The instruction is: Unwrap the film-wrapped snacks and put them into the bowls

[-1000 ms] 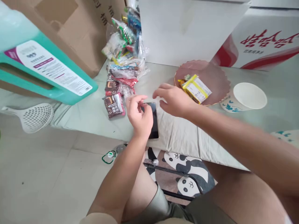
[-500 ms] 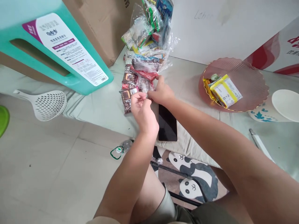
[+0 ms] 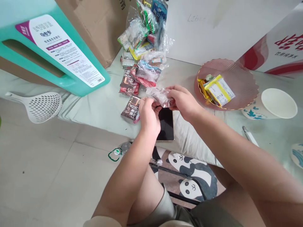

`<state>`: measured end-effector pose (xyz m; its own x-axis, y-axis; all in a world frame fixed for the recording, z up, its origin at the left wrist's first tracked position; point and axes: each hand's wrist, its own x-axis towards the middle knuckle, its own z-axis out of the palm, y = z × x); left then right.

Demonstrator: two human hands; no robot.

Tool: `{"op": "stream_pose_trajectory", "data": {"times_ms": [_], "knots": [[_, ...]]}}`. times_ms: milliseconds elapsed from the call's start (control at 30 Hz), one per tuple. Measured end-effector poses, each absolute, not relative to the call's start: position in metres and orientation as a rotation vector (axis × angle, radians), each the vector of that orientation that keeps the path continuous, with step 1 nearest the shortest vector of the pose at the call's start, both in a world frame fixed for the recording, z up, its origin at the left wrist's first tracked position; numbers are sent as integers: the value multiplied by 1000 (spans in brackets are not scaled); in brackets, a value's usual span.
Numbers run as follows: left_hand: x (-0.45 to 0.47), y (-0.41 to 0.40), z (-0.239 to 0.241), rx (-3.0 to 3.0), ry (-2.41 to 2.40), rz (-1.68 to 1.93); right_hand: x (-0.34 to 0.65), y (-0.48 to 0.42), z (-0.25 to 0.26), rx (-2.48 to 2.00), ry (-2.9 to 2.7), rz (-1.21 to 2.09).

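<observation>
Head: packets in pink bowl

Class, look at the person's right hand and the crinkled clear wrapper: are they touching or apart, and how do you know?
Touching. The head view shows the right hand with its fingers closed on the right end of the clear wrapper.

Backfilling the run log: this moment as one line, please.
right hand: holds clear-wrapped packet; left hand: at packet's edge, grip unclear; dark-screened device: partly hidden; pink bowl: holds yellow-and-white packet
</observation>
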<state>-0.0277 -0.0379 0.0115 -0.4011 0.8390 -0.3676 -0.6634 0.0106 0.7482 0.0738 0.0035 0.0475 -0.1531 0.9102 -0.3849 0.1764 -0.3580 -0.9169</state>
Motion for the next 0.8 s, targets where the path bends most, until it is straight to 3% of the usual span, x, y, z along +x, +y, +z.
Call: {"op": "stream_pose_trajectory", "data": {"times_ms": [200, 533, 800], "knots": [[-7, -45, 11, 414, 871, 1375, 128, -50, 20, -1246, -1423, 1339], [55, -71, 10, 672, 699, 898, 209, -126, -19, -1505, -1466, 783], [87, -70, 4, 623, 754, 764, 239, -136, -24, -1606, -1433, 740]]}}
